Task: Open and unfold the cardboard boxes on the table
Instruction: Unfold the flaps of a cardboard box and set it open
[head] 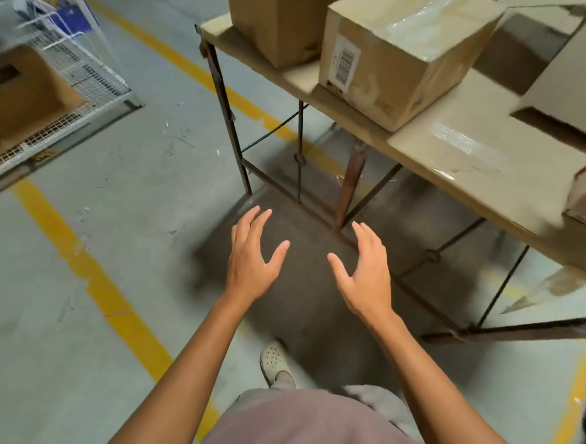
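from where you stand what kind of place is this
Probably a warehouse or packing area: a taped, barcoded cardboard box on a metal-legged table, yellow floor lines, and a wire-mesh cage.

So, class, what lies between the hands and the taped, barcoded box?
Head view: only the table's edge and its metal frame lie between left hand, right hand and the taped box.

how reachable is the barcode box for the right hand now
Likely yes: the right hand is open and empty, and nothing stands between it and the barcode box at the table edge.
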{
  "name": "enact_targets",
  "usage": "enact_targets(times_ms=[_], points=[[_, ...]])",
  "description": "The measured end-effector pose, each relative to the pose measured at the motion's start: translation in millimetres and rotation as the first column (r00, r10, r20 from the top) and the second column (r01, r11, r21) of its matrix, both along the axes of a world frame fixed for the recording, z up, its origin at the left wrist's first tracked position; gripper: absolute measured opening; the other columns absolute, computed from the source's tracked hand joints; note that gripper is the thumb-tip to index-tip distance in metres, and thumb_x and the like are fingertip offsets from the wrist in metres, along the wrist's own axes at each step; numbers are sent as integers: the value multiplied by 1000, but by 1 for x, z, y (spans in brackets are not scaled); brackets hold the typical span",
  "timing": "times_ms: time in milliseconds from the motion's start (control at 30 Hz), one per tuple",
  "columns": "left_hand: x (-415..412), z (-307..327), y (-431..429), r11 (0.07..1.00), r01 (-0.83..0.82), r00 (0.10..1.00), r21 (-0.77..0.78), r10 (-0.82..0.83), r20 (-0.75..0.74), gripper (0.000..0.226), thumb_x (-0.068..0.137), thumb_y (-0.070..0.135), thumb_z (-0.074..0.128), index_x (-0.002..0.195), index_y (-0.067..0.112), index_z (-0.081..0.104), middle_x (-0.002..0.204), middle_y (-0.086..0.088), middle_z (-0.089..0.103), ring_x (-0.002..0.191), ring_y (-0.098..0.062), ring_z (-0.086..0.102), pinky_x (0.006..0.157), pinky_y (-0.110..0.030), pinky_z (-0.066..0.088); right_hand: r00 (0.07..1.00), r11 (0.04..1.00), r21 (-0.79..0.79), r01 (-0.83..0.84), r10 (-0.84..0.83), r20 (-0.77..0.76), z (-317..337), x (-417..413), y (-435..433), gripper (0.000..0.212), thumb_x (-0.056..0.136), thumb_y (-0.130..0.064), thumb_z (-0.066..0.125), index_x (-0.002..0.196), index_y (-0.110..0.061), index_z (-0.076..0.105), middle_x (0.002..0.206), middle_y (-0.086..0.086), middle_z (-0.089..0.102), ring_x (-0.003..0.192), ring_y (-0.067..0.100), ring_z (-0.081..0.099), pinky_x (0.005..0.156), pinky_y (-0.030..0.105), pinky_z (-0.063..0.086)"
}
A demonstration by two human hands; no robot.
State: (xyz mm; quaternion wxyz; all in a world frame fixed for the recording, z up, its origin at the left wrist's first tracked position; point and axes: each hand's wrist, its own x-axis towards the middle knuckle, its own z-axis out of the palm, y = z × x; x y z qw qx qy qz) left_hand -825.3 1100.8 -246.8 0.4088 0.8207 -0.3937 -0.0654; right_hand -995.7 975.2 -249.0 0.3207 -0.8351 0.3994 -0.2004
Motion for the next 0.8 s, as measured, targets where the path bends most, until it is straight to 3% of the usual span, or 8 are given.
enact_targets(times_ms=[167,367,467,567,633,700,800], points=[[52,28,-26,998,40,997,-48,-37,71,64,89,47,54,143,13,48,148,-9,42,135,-25,39,109,-24,29,990,999,-16,42,-40,135,37,52,-10,71,93,-41,65,153,-17,34,156,2,39,144,16,34,116,44,37],[97,60,-80,988,91,989,-122,-76,124,62,91,46,54,144,13,47,148,-9,41,136,-23,39,110,-32,35,958,994,-24,111,-101,268,74,95,-47,78,91,-42,66,155,-24,25,155,-1,37,141,15,39,109,49,44],[113,71,-115,979,147,978,-145,-121,172,63,91,45,55,143,11,47,147,-10,43,136,-25,40,111,-31,33,943,991,-52,127,-105,316,87,110,-77,77,91,-36,69,154,-22,29,152,-6,39,139,11,40,111,39,43],[130,81,-157,968,215,957,-130,-182,226,62,90,45,56,142,10,49,146,-12,43,135,-28,41,111,-35,35,931,983,-87,160,-121,344,99,127,-113,74,91,-30,71,153,-19,32,149,-10,39,136,2,35,110,10,28],[143,90,-188,960,252,944,-125,-214,253,62,90,44,57,141,10,49,146,-13,43,134,-28,41,112,-36,34,926,974,-113,198,-149,346,108,137,-140,73,92,-29,71,153,-18,33,151,-4,41,135,-1,33,107,2,21],[156,104,-224,949,288,929,-130,-244,277,62,90,43,58,141,10,49,146,-13,43,134,-26,41,111,-28,31,916,963,-120,242,-186,355,117,147,-169,74,91,-30,71,154,-20,31,153,-2,40,136,0,33,109,8,24],[169,130,-275,935,331,914,-130,-283,292,64,89,44,57,143,12,46,149,-9,40,134,-19,35,103,-19,29,890,940,-146,309,-232,392,130,159,-213,75,91,-28,70,154,-20,29,154,2,40,138,13,40,111,28,38]])
